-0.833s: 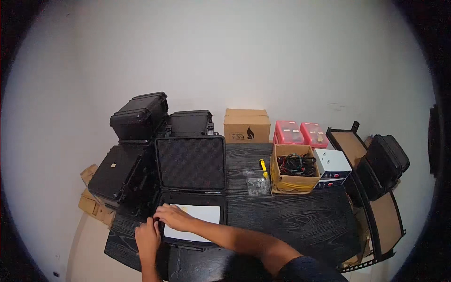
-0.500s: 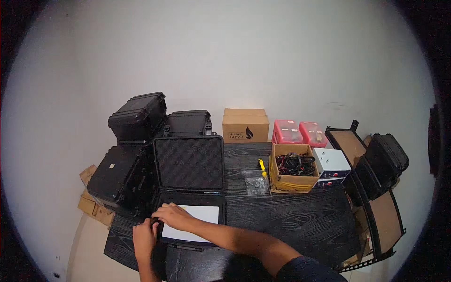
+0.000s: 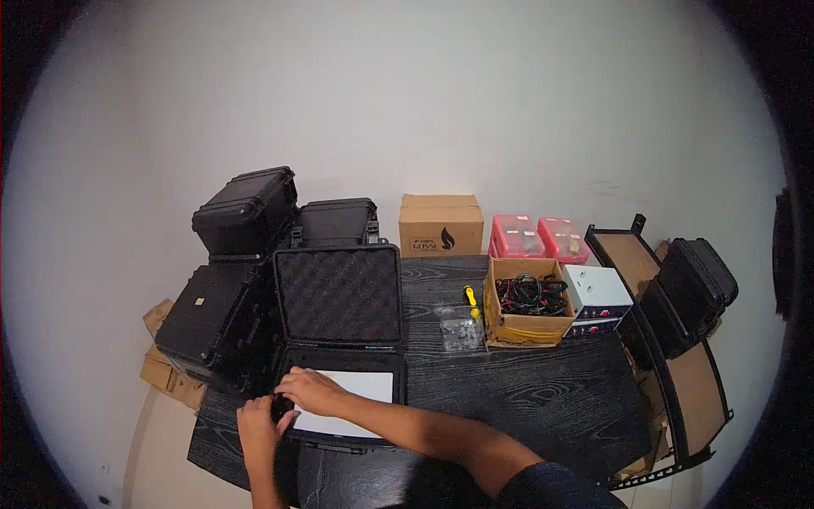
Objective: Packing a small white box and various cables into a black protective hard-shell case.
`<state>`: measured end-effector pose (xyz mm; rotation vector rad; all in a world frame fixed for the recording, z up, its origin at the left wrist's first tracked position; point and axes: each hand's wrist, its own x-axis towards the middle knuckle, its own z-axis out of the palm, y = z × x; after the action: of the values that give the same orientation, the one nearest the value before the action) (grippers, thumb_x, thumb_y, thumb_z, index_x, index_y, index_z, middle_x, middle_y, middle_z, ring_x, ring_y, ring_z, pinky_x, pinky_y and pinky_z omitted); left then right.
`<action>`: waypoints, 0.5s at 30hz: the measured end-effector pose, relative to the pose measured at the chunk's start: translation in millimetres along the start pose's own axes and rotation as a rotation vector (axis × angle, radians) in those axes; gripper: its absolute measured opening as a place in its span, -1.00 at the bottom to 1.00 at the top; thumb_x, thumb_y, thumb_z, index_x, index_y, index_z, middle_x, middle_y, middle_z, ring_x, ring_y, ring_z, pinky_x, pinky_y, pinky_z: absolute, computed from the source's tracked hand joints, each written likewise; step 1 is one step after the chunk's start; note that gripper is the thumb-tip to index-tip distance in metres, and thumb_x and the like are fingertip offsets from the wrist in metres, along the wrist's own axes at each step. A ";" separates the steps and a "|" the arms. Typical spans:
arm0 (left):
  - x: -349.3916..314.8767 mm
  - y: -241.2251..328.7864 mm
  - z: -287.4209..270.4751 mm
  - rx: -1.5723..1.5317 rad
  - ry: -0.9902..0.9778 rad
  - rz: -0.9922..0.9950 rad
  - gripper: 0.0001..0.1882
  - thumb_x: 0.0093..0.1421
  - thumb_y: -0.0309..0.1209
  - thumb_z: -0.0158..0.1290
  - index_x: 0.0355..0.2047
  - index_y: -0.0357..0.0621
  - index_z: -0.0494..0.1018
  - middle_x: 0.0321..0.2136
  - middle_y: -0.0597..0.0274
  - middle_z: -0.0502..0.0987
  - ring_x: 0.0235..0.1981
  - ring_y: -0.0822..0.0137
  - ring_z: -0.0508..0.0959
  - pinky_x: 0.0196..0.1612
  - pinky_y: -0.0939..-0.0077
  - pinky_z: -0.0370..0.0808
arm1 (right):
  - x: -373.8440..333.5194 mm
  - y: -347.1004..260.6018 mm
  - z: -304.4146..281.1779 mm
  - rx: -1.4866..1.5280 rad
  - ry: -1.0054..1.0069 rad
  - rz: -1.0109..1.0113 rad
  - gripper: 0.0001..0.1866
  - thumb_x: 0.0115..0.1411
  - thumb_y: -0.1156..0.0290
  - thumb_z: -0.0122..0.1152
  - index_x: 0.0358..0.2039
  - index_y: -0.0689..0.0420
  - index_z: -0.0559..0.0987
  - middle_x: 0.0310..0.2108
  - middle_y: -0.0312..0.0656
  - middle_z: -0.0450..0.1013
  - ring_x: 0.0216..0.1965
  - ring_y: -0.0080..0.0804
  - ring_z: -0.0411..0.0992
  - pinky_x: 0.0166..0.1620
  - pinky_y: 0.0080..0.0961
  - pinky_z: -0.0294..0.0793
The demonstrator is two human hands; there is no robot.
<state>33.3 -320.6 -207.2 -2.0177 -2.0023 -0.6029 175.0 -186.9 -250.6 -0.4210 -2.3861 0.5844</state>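
Note:
An open black hard case lies on the dark table, its lid raised and lined with wavy foam. A flat white panel or sheet rests inside its base. My right hand reaches across the panel to the case's left side, fingers bent down and closed. Close against it, my left hand is curled at the same side with the thumb toward the case. A small dark shape shows between both hands; I cannot tell whether it is a separate piece or part of the case.
Stacked black hard cases crowd the left. Behind stands a cardboard box. To the right are an open carton of cables, red-and-clear boxes, white instruments, a yellow-handled tool, a clear bag and a black rack frame.
My left thumb has shifted slightly toward the case, and more of the dark shape shows between my hands. The whole view has moved a little; the case stays open.

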 end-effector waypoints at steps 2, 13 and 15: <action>0.6 3.9 -3.4 -0.040 0.023 0.018 -0.70 0.13 -0.33 0.31 -0.23 -0.25 0.53 -0.31 -0.03 0.61 -0.25 -0.06 0.59 -0.15 0.09 0.46 | -0.8 -1.1 0.0 -0.005 0.018 -0.010 -0.76 0.27 0.43 0.25 -0.08 0.15 0.69 -0.19 -0.19 0.60 -0.09 -0.14 0.47 0.02 -0.25 0.50; 0.5 7.4 -6.4 -0.201 -0.022 -0.117 -0.68 0.09 -0.51 0.28 -0.14 -0.30 0.50 -0.24 -0.11 0.63 -0.17 -0.15 0.60 -0.09 0.04 0.50 | -1.8 -6.6 -6.0 0.086 0.042 0.084 -0.79 0.25 0.42 0.28 -0.12 0.12 0.69 -0.24 -0.19 0.62 -0.15 -0.11 0.50 -0.05 -0.21 0.53; 1.0 8.9 -5.3 -0.206 -0.026 -0.099 -0.68 0.09 -0.52 0.27 -0.14 -0.30 0.50 -0.22 -0.13 0.63 -0.17 -0.16 0.60 -0.09 0.05 0.51 | -2.6 0.3 -4.6 0.005 0.045 -0.022 -0.82 0.25 0.41 0.28 -0.14 0.09 0.69 -0.27 -0.16 0.60 -0.14 -0.10 0.50 -0.06 -0.19 0.52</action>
<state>41.5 -322.4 -201.0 -2.0569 -2.1443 -0.8398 179.9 -186.4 -248.9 -0.4008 -2.3434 0.5646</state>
